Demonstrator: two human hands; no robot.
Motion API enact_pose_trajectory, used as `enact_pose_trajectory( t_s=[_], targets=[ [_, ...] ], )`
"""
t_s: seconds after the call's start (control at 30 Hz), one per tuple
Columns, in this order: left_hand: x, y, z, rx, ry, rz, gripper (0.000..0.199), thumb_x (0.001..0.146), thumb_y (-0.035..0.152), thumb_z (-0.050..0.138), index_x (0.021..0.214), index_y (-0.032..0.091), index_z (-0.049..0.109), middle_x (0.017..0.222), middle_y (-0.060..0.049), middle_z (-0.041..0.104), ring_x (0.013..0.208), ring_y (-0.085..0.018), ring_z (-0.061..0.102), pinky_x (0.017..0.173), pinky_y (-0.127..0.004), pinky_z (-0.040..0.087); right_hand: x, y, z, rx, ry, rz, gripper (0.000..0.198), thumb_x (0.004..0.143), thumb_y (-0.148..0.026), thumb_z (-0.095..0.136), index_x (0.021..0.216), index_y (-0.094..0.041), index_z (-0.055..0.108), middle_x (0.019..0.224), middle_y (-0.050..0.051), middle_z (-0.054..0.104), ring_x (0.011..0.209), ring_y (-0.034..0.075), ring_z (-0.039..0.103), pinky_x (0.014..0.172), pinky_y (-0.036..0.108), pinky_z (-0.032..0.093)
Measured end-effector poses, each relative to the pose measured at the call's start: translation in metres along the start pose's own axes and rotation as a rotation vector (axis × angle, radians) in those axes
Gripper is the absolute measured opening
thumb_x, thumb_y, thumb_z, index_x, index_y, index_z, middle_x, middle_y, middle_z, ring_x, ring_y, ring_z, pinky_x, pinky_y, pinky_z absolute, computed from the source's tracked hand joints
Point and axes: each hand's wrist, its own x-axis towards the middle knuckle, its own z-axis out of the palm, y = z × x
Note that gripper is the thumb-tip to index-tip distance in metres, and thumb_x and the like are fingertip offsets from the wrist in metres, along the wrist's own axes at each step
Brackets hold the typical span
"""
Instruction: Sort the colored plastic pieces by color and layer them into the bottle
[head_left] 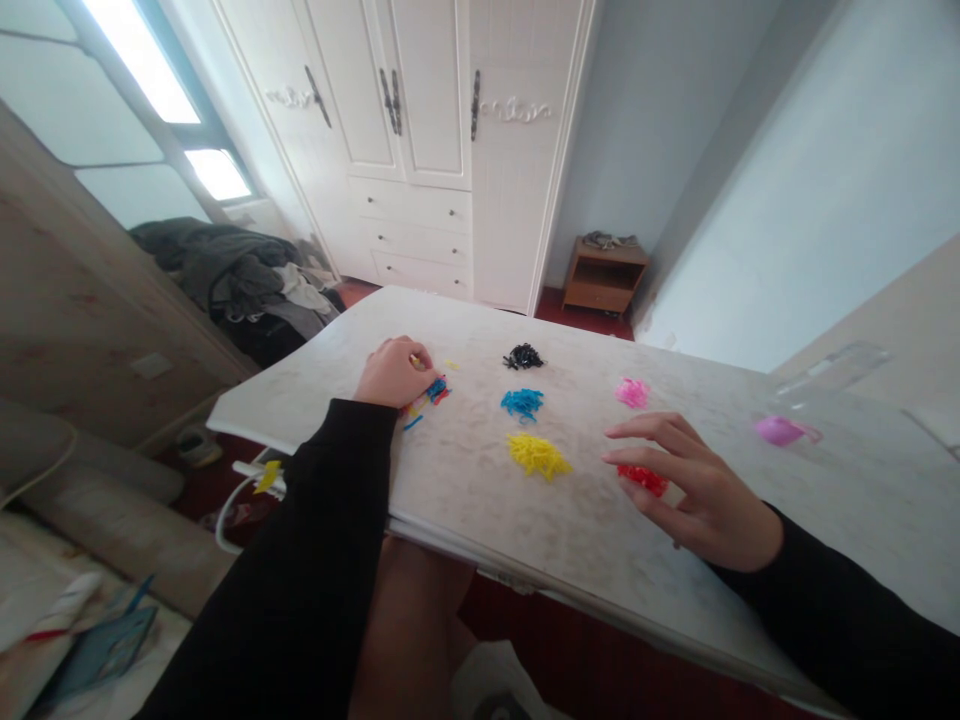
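Observation:
On the white table (465,480), my left hand (397,372) rests at a small mixed heap (438,388) of blue, red and yellow pieces that look like tiny rubber bands. Its fingers are curled and pinched together, and whatever is between the tips is hidden. My right hand (705,490) hovers over a red pile (646,480), thumb and fingers apart, partly covering it. Between the hands lie a yellow pile (537,455), a blue pile (522,403) and a black pile (523,356). Beyond my right fingers sits a pink pile (632,392).
A purple item (780,430) and a clear plastic container (836,375) are at the table's right. Past the far edge stand a white wardrobe (427,120) and a brown bedside cabinet (604,275). Heaped clothes (240,270) lie beyond the left side.

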Motion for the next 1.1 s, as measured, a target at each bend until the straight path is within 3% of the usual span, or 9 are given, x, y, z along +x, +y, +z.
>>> enact_pose_trajectory(
  t_s=[0.5, 0.73, 1.1],
  targets=[
    [-0.0007, -0.0011, 0.0008, -0.008, 0.025, -0.024, 0.017, 0.083, 0.019, 0.057, 0.075, 0.021, 0.073, 0.098, -0.007, 0.071, 0.102, -0.026, 0.064, 0.097, -0.040, 0.048, -0.0011, 0.0000, 0.0001, 0.020, -0.015, 0.000, 0.030, 0.091, -0.011, 0.062, 0.117, -0.025, 0.067, 0.122, 0.011, 0.068, 0.114, 0.028, 0.061, 0.097, 0.048, 0.051],
    [-0.0016, -0.0017, 0.0001, -0.023, 0.008, -0.020, 0.009, 0.076, 0.027, 0.072, 0.080, 0.022, 0.077, 0.101, -0.006, 0.071, 0.101, -0.026, 0.064, 0.095, -0.040, 0.049, -0.0007, -0.0002, 0.0002, 0.028, -0.006, -0.002, 0.028, 0.090, -0.011, 0.062, 0.114, -0.024, 0.069, 0.122, 0.011, 0.069, 0.114, 0.028, 0.061, 0.096, 0.049, 0.051],
    [-0.0048, 0.0018, -0.0035, -0.020, -0.036, -0.005, 0.008, 0.076, 0.028, 0.072, 0.072, 0.022, 0.072, 0.105, -0.007, 0.072, 0.108, -0.029, 0.061, 0.099, -0.044, 0.047, 0.0010, -0.0018, -0.0005, 0.046, 0.012, 0.018, 0.027, 0.089, -0.014, 0.064, 0.110, -0.027, 0.073, 0.119, 0.009, 0.072, 0.111, 0.028, 0.064, 0.094, 0.048, 0.054]
  ],
)
